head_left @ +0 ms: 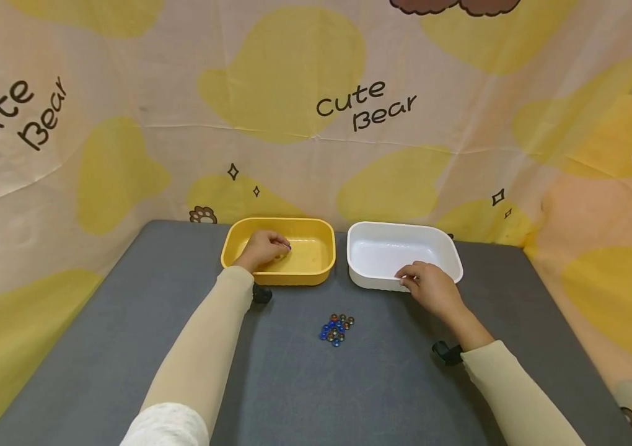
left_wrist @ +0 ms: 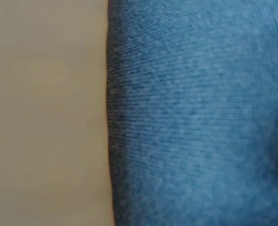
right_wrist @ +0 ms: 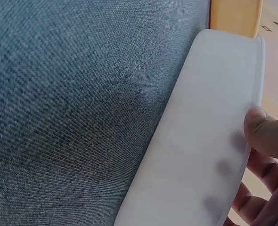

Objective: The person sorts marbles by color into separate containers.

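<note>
In the head view my left hand (head_left: 264,249) is over the yellow tub (head_left: 279,280), its fingertips pinching a small blue marble (head_left: 290,247). The left wrist view shows only a beige sleeve (left_wrist: 47,113) and the cloth, with no hand in it. My right hand (head_left: 432,288) grips the near rim of the white tub (head_left: 377,282). Seen from the right wrist, the thumb (right_wrist: 264,132) lies on the tub's outer side, and the fingers' shadows show through its wall. A cluster of blue and brownish glass marbles (head_left: 336,328) lies on the cloth in front of the tubs.
Both tubs stand side by side at the back of the grey cloth-covered table (head_left: 316,396). Behind them hangs a printed yellow and pink curtain (head_left: 271,80), which also runs along both sides. Dark wrist-worn devices (head_left: 447,353) are on both wrists.
</note>
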Action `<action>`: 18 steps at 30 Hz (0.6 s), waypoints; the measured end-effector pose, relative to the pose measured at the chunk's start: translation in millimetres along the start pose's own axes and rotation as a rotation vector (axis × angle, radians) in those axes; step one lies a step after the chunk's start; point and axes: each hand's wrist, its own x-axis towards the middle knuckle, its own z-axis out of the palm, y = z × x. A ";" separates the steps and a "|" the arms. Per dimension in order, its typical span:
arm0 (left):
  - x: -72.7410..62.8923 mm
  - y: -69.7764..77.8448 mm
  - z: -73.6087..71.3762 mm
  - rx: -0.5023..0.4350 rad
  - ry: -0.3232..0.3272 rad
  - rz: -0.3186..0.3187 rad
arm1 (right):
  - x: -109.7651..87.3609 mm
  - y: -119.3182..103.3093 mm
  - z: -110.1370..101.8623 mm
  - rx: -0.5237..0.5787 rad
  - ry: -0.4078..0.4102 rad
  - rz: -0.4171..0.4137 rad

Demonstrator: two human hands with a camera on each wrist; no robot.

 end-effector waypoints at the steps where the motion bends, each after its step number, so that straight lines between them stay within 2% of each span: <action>1: 0.5 -0.2 0.6 0.008 -0.001 0.000 | -0.3 -0.1 0.0 -0.001 0.001 0.000; 18: 0.2 2.1 3.3 0.113 -0.011 -0.013 | -0.5 2.0 0.2 -0.002 0.002 -0.007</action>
